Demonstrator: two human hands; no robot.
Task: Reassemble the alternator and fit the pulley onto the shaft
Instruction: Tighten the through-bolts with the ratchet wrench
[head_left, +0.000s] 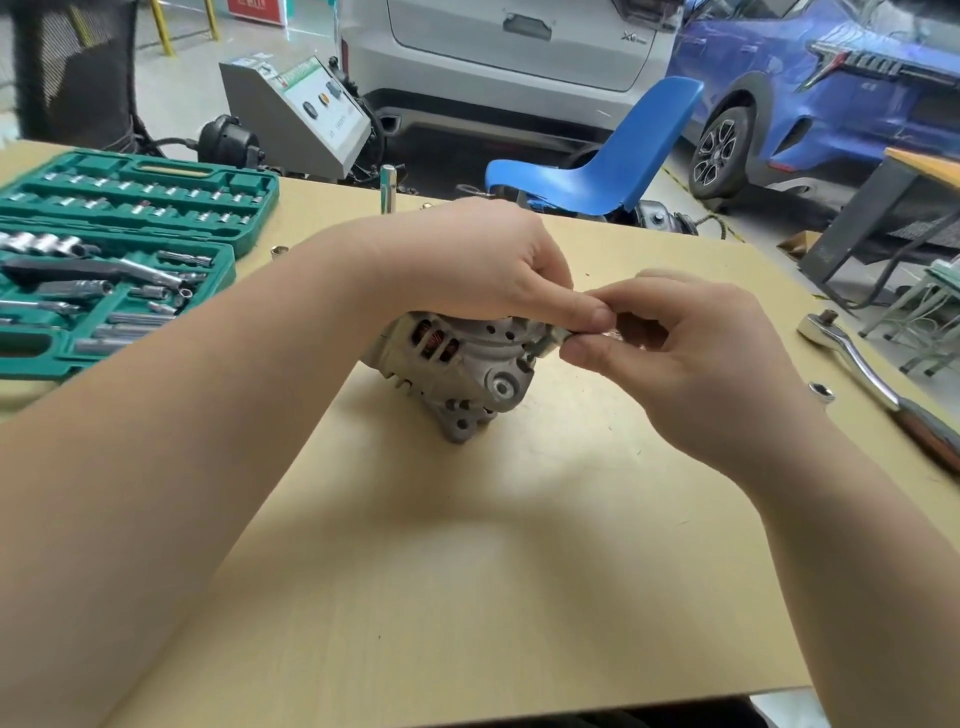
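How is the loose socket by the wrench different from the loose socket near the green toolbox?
The socket by the wrench sits at the table's right side, next to the wrench; the socket near the green toolbox sits at the left, far side, by the toolbox. The right one looks bigger in this view; the left one looks smaller, though it is farther away. Both are shiny metal, stand open end up, and lie untouched by either hand.

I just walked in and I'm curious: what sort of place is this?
Most likely a car repair workshop or a training garage. Two parked cars, a white car and a blue car, stand behind the table, an open green socket set lies on it, and an alternator is being worked on.
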